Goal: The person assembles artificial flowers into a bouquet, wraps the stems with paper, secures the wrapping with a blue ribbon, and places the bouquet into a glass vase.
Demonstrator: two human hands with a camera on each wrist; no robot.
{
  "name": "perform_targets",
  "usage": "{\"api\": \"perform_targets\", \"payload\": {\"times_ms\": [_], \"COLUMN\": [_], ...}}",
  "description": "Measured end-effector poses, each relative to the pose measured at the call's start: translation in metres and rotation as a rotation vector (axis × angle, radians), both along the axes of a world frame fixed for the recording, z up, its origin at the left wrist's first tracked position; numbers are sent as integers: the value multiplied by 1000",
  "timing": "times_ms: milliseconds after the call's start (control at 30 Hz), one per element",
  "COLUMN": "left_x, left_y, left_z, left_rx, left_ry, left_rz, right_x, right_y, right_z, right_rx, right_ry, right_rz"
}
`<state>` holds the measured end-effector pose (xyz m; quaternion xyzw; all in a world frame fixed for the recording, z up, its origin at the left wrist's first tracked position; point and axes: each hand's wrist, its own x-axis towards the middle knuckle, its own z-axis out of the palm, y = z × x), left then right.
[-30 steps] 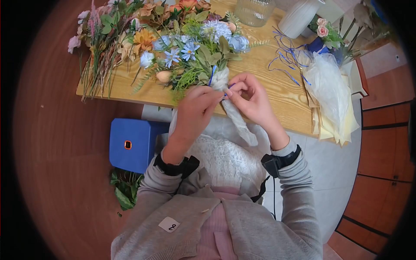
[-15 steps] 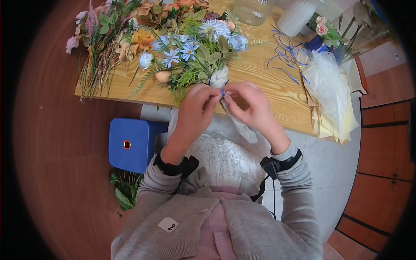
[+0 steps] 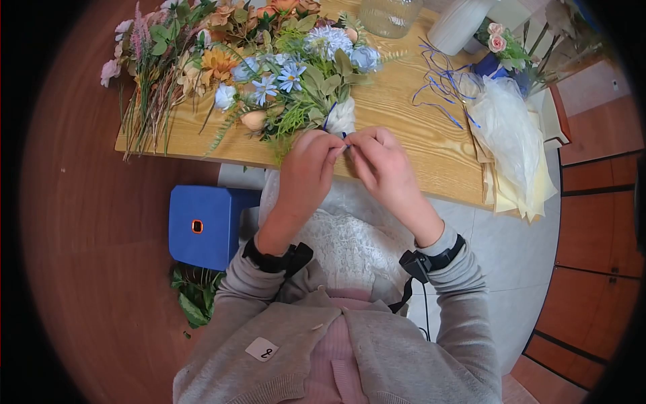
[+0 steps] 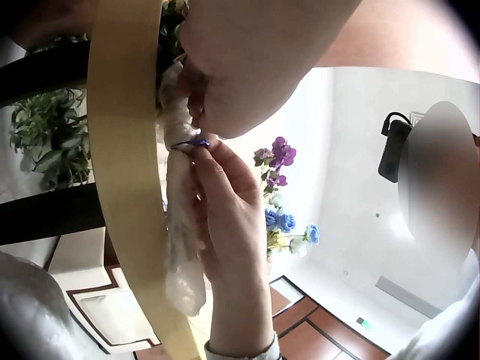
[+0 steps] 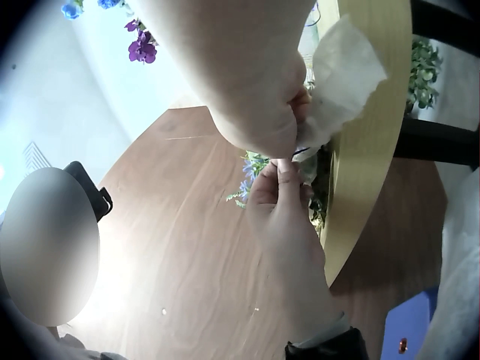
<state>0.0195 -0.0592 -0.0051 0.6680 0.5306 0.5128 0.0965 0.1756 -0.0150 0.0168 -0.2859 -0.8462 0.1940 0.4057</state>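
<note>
A bouquet of blue flowers [image 3: 291,77] and green leaves lies at the table's near edge, its stems bound in a white wrap [image 3: 341,116]. Thin blue ribbon [image 4: 193,142] circles this wrap. My left hand [image 3: 306,168] pinches the ribbon between thumb and forefinger, close over the wrapped stems. From the other side my right hand [image 3: 387,161] pinches it too, the fingertips of both hands nearly meeting. In the left wrist view the wrap's loose tail [image 4: 184,262] hangs below the ribbon. Most of the ribbon between the fingers is hidden in the head view.
More loose flowers [image 3: 219,64] and long stems cover the table's left side. A glass vase [image 3: 389,17] and a white vase [image 3: 457,27] stand at the back. Cut blue ribbons [image 3: 441,87] and white wrapping sheets [image 3: 508,135] lie right. A blue stool [image 3: 202,225] stands below left.
The fingertips have drawn closer together over the wrapped stems, and less of the blue ribbon shows between them. My right hand has turned slightly and shifted left, covering the wrap's tail in the head view.
</note>
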Motion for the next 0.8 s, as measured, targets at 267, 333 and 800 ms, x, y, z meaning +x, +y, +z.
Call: {"api": "perform_targets", "payload": {"times_ms": [267, 333, 800], "left_x": [4, 4, 3], "left_y": [3, 4, 5], "left_z": [-2, -2, -4], "left_rx": [95, 96, -29], "left_ry": [63, 53, -127], "left_rz": [62, 60, 7], "right_x": [5, 6, 11], "right_y": [7, 11, 22], "right_z": [-1, 1, 4], "right_rx": [-177, -212, -437], "right_ry": [-42, 15, 62], "right_rz": [-25, 35, 140]}}
